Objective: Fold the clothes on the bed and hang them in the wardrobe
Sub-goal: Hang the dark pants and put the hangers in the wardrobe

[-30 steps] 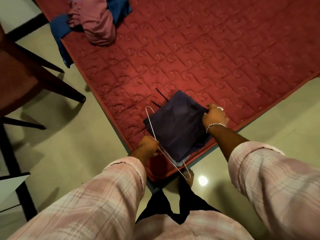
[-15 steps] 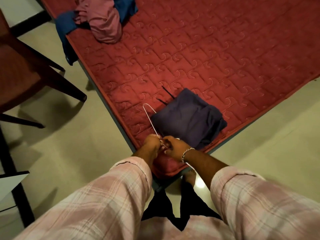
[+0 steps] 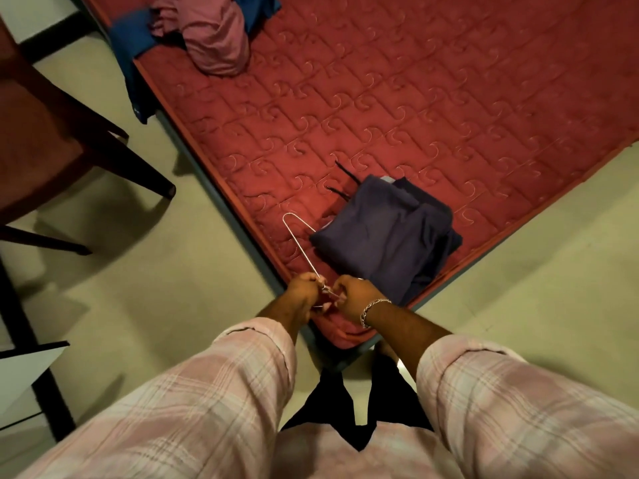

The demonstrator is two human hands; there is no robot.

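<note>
A folded dark purple garment (image 3: 387,242) lies at the near corner of the red quilted bed (image 3: 397,108), draped over a thin metal wire hanger (image 3: 298,242). One end of the hanger sticks out to the garment's left. My left hand (image 3: 304,290) and my right hand (image 3: 356,295) meet at the bed's corner, both pinching the hanger's wire near its middle. The hanger's other side is hidden under the cloth and my hands. A bunched pink garment (image 3: 211,36) and a blue one (image 3: 135,46) lie at the bed's far left edge.
A dark wooden chair (image 3: 62,143) stands on the pale floor to the left of the bed. A white board on a black frame (image 3: 31,371) is at the lower left. My feet stand at the bed's corner.
My right hand has let go of the purple garment's right edge and come over to the hanger beside my left hand. The garment now lies loose on the bed.
</note>
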